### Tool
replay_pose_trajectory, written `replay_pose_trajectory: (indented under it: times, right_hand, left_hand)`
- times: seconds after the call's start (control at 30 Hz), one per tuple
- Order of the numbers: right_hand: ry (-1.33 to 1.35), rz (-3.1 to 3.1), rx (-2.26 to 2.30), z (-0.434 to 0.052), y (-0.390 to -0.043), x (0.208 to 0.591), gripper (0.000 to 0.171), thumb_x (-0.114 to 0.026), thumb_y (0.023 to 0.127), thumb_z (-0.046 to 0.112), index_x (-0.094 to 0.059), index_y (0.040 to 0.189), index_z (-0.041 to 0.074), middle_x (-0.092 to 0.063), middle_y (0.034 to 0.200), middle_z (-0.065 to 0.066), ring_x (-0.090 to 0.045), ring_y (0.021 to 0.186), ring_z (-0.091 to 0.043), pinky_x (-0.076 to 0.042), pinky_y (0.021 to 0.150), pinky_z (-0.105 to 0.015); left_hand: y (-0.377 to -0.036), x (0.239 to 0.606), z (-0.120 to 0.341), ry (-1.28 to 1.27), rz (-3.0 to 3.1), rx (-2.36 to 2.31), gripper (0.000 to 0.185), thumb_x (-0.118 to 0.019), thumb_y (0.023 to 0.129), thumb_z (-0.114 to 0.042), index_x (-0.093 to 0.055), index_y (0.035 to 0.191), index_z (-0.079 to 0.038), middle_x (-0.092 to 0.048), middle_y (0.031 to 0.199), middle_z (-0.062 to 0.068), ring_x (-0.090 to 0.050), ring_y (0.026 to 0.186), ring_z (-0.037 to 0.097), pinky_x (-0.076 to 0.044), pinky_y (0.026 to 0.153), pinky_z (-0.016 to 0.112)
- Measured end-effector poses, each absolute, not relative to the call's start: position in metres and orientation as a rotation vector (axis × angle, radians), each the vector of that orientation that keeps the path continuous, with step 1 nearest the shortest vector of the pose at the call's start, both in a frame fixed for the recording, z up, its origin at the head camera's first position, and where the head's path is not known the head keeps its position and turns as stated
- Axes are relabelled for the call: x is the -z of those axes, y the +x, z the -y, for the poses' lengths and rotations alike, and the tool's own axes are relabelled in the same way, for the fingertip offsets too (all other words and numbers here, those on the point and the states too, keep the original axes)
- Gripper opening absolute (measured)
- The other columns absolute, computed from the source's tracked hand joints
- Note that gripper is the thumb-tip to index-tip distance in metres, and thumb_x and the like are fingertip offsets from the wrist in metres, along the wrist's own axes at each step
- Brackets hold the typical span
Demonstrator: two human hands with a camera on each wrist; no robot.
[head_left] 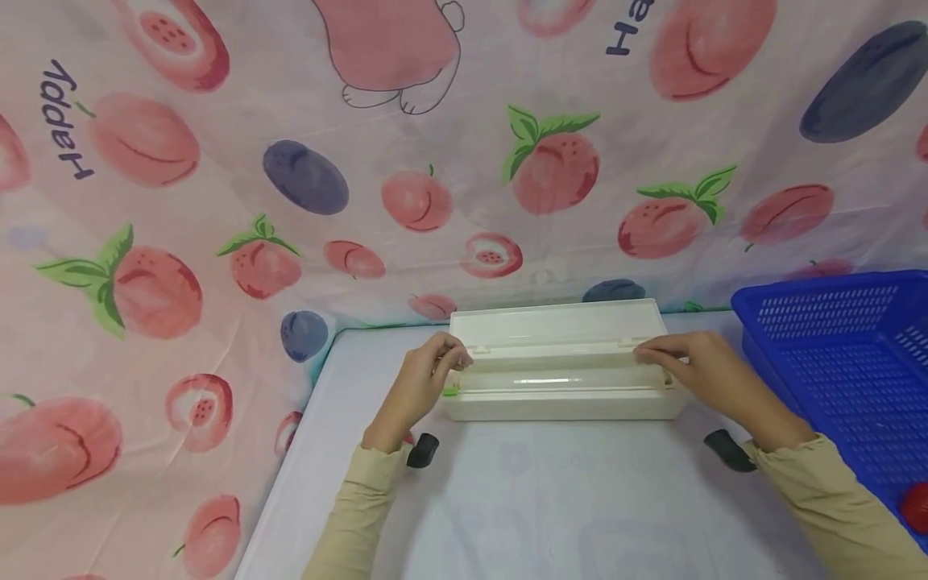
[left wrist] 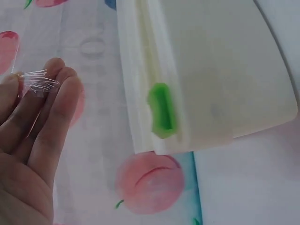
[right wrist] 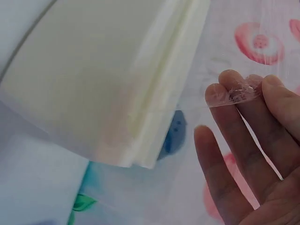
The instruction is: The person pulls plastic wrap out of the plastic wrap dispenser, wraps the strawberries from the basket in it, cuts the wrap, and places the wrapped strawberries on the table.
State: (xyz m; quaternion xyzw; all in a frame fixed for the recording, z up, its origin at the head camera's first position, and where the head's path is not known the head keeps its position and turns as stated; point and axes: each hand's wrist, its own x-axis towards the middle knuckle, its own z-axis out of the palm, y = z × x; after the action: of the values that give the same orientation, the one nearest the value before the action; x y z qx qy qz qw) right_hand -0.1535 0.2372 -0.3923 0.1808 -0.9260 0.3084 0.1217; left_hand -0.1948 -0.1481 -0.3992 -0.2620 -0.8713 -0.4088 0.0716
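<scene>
Both hands (head_left: 416,387) (head_left: 714,370) pinching clear film (right wrist: 232,96) at the open white dispenser box (head_left: 561,374).

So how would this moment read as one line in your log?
left hand: pinches cling film | right hand: pinches cling film's other end | cling film dispenser: lid open, on table | blue basket: right

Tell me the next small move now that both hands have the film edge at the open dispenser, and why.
Probably draw the cling film evenly toward you with both hands. The left hand and right hand each pinch a corner of it at the ends of the cream dispenser, whose lid stands open, and the wrist views show only a short, crinkled length free at the fingertips. An uneven pull would likely skew the sheet.
</scene>
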Motion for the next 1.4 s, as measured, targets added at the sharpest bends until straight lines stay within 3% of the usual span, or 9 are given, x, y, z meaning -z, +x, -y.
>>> replay_pose_trajectory:
  times: [0.33, 0.6, 0.67, 0.77, 0.9, 1.17, 1.4]
  right_hand:
    - [0.568, 2.611, -0.844, -0.236, -0.145, 0.377, 0.014, -0.069, 0.093, 0.011, -0.077, 0.103, 0.006, -0.076, 0.098, -0.012, -0.072, 0.092, -0.034, -0.056, 0.077, -0.053]
    - [0.619, 2.556, -0.822, -0.233, -0.142, 0.366, 0.012, -0.062, 0.098, 0.011, -0.074, 0.102, 0.014, -0.075, 0.097, 0.001, -0.07, 0.095, -0.02, -0.056, 0.08, -0.044]
    - [0.612, 2.565, -0.839, -0.231, -0.141, 0.363, 0.013, -0.06, 0.099, 0.012, -0.073, 0.101, 0.015, -0.075, 0.096, 0.003, -0.069, 0.095, -0.013, -0.056, 0.081, -0.04]
    - [0.607, 2.572, -0.881, -0.231, -0.138, 0.358, 0.014, -0.059, 0.1, 0.012, -0.072, 0.101, 0.016, -0.075, 0.094, 0.005, -0.066, 0.092, -0.002, -0.056, 0.081, -0.022]
    - [0.627, 2.547, -0.939, -0.232, -0.136, 0.354, 0.014, -0.061, 0.098, 0.006, -0.072, 0.103, 0.012, -0.075, 0.093, 0.002, -0.066, 0.087, 0.004, -0.047, 0.076, -0.004]
    - [0.634, 2.474, -0.951, -0.231, -0.129, 0.346, 0.018, -0.064, 0.094, -0.001, -0.073, 0.107, 0.008, -0.076, 0.091, -0.002, -0.066, 0.082, 0.006, -0.048, 0.072, -0.004]
    - [0.641, 2.422, -0.968, -0.228, -0.122, 0.335, 0.016, -0.063, 0.095, -0.001, -0.073, 0.104, 0.007, -0.076, 0.084, 0.001, -0.066, 0.081, 0.009, -0.048, 0.074, -0.003]
  left_hand:
    - [-0.192, 0.382, 0.149, -0.814, 2.542, 1.298, 0.012, -0.056, 0.102, -0.018, -0.062, 0.103, -0.007, -0.071, 0.092, 0.004, -0.068, 0.088, 0.013, -0.057, 0.084, 0.031]
    - [-0.189, 0.373, 0.154, -0.821, 2.488, 1.301, 0.033, -0.078, 0.084, -0.007, -0.067, 0.115, -0.006, -0.072, 0.09, 0.004, -0.07, 0.085, 0.016, -0.058, 0.081, 0.031]
    - [-0.188, 0.37, 0.153, -0.805, 2.469, 1.275, 0.033, -0.077, 0.084, -0.006, -0.068, 0.116, -0.005, -0.073, 0.088, 0.004, -0.071, 0.084, 0.017, -0.058, 0.079, 0.033]
    - [-0.187, 0.365, 0.153, -0.772, 2.451, 1.236, 0.026, -0.078, 0.084, -0.009, -0.072, 0.109, -0.005, -0.074, 0.087, 0.003, -0.071, 0.082, 0.016, -0.058, 0.078, 0.033]
    - [-0.184, 0.361, 0.153, -0.741, 2.431, 1.2, 0.013, -0.079, 0.084, -0.011, -0.075, 0.096, -0.009, -0.074, 0.086, 0.002, -0.069, 0.079, 0.014, -0.057, 0.076, 0.031]
    - [-0.18, 0.357, 0.156, -0.766, 2.388, 1.316, 0.008, -0.076, 0.086, -0.01, -0.074, 0.093, -0.009, -0.074, 0.091, 0.001, -0.069, 0.088, 0.014, -0.056, 0.084, 0.028]
    - [-0.178, 0.352, 0.156, -0.942, 2.333, 1.646, 0.006, -0.06, 0.097, -0.003, -0.059, 0.101, 0.001, -0.074, 0.107, 0.016, -0.071, 0.103, 0.027, -0.054, 0.096, 0.033]
